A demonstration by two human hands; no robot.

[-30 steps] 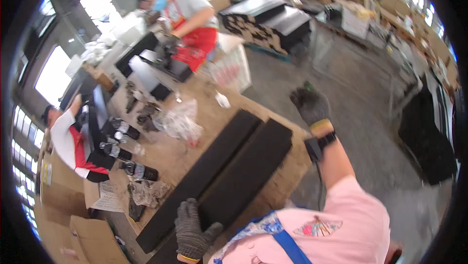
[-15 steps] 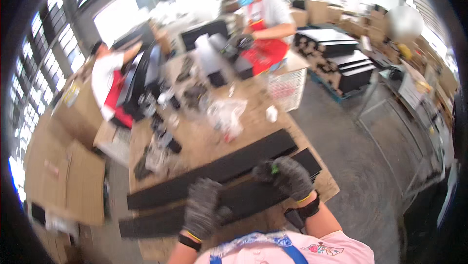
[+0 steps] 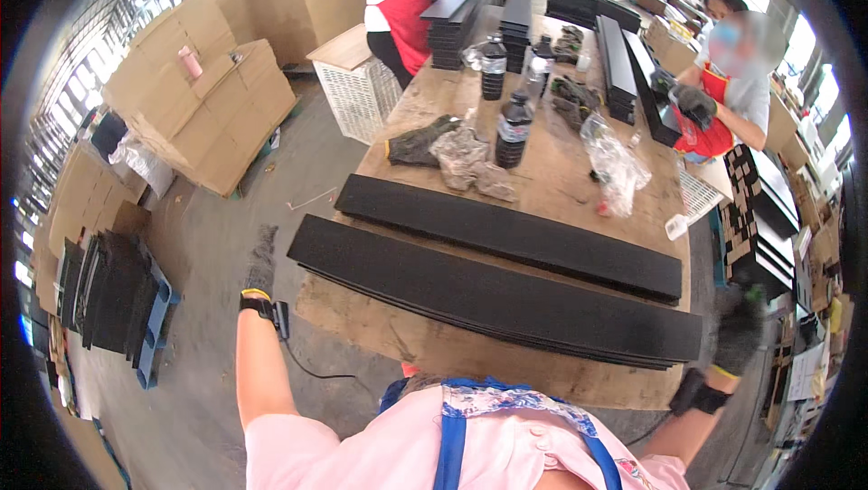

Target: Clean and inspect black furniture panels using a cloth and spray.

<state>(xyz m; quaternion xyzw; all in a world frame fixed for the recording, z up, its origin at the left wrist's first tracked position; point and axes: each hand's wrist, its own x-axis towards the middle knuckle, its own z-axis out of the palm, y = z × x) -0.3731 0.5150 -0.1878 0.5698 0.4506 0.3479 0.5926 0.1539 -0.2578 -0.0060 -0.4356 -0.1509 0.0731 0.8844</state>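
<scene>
Two stacks of long black boards lie across the wooden table before me. The near stack and the far stack run side by side with a narrow gap. My left hand, in a dark grey glove, is off the table beyond the near stack's left end. Its fingers look stretched out, seen edge-on, and it holds nothing. At the opposite end, my right hand, gloved likewise, is raised just right of the near stack. Motion smears its fingers, and I cannot tell whether it touches the boards.
Dark bottles, crumpled plastic and a spare glove lie past the boards. Two co-workers in red aprons handle boards at the table's far side. Cardboard stacks and a blue pallet stand left. A cable hangs near my left wrist.
Both hands have come off the boards and spread apart, left hand to the left, right hand to the right. My view has turned left, and the boards now slant the other way.
</scene>
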